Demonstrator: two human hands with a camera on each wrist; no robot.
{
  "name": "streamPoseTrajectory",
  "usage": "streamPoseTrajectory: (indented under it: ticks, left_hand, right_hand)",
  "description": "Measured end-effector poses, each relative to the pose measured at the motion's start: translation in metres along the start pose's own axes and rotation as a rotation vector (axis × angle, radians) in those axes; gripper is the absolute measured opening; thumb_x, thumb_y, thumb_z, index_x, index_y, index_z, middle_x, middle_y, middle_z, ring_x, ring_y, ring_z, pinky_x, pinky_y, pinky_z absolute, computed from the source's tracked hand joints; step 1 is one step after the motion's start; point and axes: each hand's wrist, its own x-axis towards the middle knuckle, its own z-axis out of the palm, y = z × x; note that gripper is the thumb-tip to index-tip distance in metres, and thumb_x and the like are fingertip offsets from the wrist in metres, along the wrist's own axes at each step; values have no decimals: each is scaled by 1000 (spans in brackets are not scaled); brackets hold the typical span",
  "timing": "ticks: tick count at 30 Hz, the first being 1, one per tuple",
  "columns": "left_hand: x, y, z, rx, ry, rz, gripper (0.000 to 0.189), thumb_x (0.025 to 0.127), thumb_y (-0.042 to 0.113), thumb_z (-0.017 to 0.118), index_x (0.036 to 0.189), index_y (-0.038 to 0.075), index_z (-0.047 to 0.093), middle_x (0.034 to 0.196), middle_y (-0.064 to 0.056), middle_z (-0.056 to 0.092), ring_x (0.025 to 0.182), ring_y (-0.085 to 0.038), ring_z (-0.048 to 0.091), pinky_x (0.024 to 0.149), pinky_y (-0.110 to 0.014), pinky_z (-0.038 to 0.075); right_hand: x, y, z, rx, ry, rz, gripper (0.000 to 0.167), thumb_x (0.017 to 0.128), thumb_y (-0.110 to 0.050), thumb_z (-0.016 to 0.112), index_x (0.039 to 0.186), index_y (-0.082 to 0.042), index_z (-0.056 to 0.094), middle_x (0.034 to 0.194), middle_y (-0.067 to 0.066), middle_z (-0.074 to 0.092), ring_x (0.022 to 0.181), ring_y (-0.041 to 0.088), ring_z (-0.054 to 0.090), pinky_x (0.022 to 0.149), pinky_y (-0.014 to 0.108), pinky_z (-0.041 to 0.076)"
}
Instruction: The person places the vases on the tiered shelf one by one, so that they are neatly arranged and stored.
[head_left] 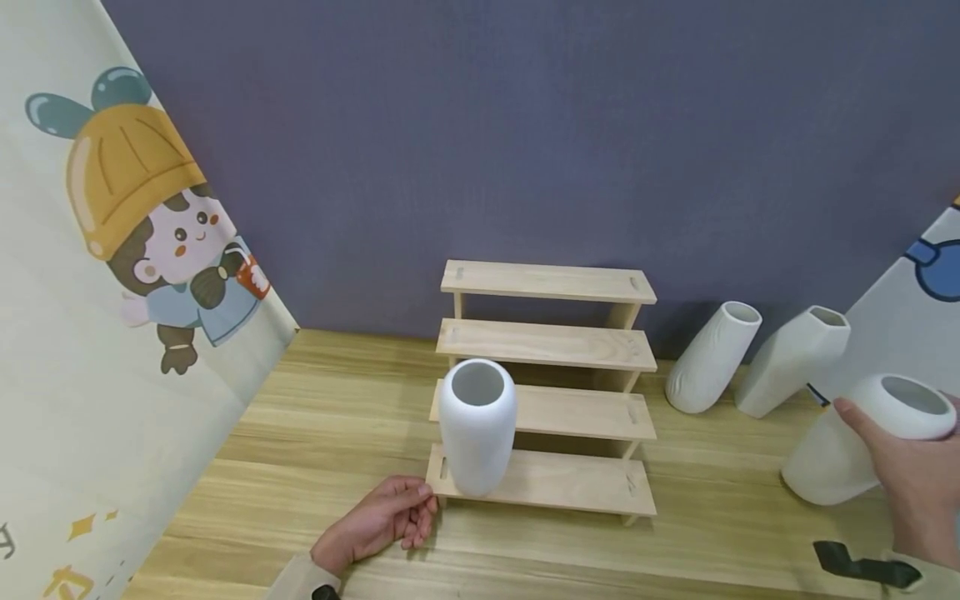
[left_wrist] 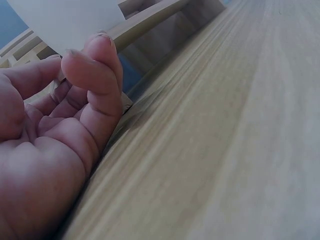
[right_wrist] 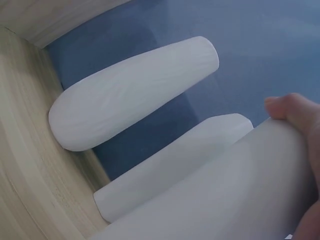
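Note:
A stepped wooden display stand [head_left: 577, 483] stands on the table in front of the dark wall. A white vase [head_left: 477, 442] rests upright on the left part of its lowest step. My left hand [head_left: 386, 517] is at that step's left front corner, thumb and finger pinching the board's end, other fingers loosely curled; the vase partly hides the boards in the left wrist view. At the far right, my right hand [head_left: 918, 479] grips a wide white vase [head_left: 832, 458] near its rim, thumb on the near side; the vase leans in the head view.
Behind the gripped vase are a slender ribbed white vase [head_left: 712, 358] and an angular white vase [head_left: 793, 360], both right of the stand. A wooden table [head_left: 300, 433] lies beneath everything. A pale cartoon-printed panel [head_left: 52, 267] borders the left side.

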Motion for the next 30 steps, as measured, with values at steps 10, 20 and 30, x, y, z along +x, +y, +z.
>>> streamPoseTrajectory:
  ticks: [10,20,30]
  left_hand:
    - [0,1,0,-5,-2,-8,37,111,13,29,101,9,64,81,7,71,69,-2,66,56,-13,51]
    - [0,2,1,6,11,-21,36,111,13,29,101,9,64,81,7,70,68,-3,66,55,-13,50]
    - [1,2,1,2,7,-22,36,110,13,29,101,9,63,81,7,71,68,-3,66,55,-13,50]
  right_hand:
    - [-8,-3,-2,83,-33,-8,85,74,-26,83,147,-37,40,113,-36,37,102,-19,37,105,8,31]
    - [-17,-11,-4,60,-55,-7,88,75,-27,83,149,-38,37,121,-36,36,107,-18,36,106,10,31]
    - [-25,-19,-5,12,-70,12,90,76,-30,83,151,-37,34,129,-33,35,110,-17,33,111,14,29]
